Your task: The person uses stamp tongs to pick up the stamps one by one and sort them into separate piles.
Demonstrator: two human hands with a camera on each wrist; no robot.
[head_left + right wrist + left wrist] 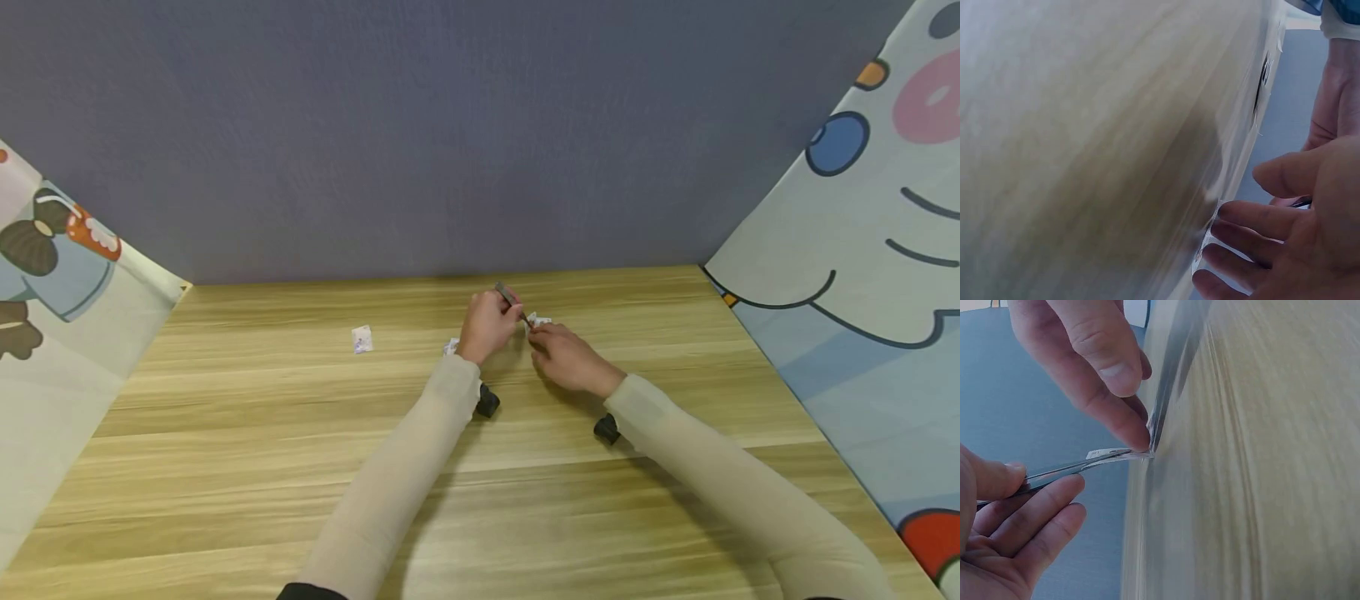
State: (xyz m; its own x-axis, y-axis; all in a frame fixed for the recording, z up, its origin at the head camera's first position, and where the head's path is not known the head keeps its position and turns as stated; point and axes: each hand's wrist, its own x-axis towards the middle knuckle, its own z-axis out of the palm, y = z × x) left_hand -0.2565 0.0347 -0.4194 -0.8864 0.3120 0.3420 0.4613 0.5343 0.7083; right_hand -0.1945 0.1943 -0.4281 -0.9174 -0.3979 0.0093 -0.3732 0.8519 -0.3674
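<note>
My left hand (487, 327) pinches a pair of metal tweezers (1054, 476) between thumb and fingers, its tips pointing down to the right. The tips overlap a small clear packet with a printed white part (1102, 453), which lies on the tabletop. On the other side of the packet is my right hand (573, 358), with fingertips at the packet's edge against the table. Its thumb (1291, 175) stands apart from the fingers, which are fairly straight. What lies inside the packet is too small to make out.
A second small printed packet (451, 346) lies just left of my left wrist, partly hidden by it. Farther left on the wood-grain table (247, 433) is another one (362, 339). A grey wall (435, 150) rises behind the table, and cartoon-printed panels (840, 275) flank it.
</note>
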